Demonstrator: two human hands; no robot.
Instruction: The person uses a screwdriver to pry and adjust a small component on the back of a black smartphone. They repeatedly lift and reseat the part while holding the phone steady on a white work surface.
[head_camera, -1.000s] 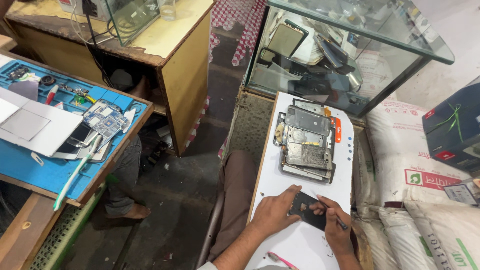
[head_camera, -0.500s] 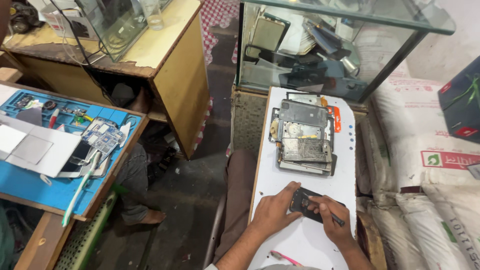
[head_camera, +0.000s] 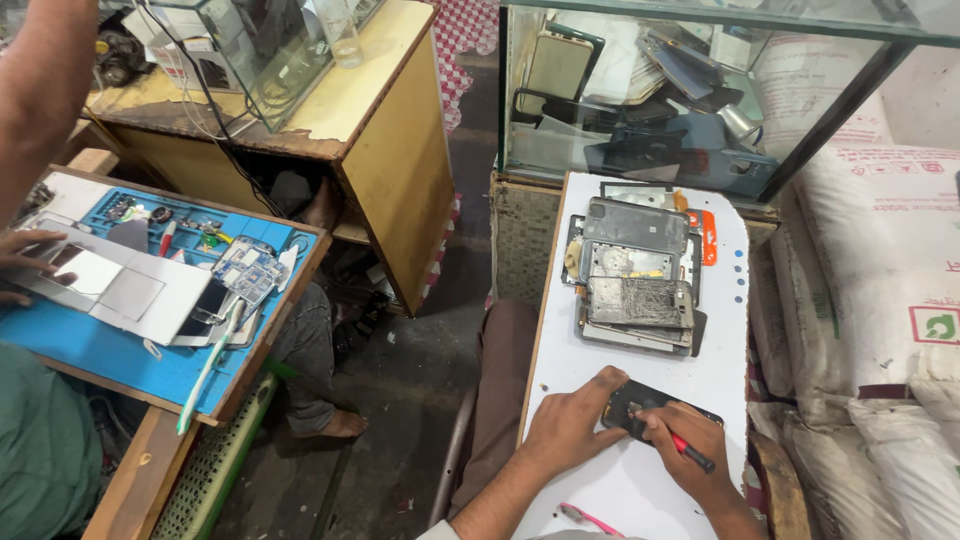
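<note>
Pinning the dark phone (head_camera: 655, 408) flat on the white board (head_camera: 640, 280) with left hand (head_camera: 570, 430); right hand (head_camera: 680, 440) gripping a red-handled tool (head_camera: 690, 452), probably prying inside. Needing steady, light pressure next.

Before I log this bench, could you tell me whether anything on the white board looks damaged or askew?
Yes. On the white board, the top panel of the phone stack is badly cracked and scuffed, and the stack sits unevenly. The left hand steadies a dark opened phone lying at an angle while the right hand holds a red-handled tool to it.
</note>
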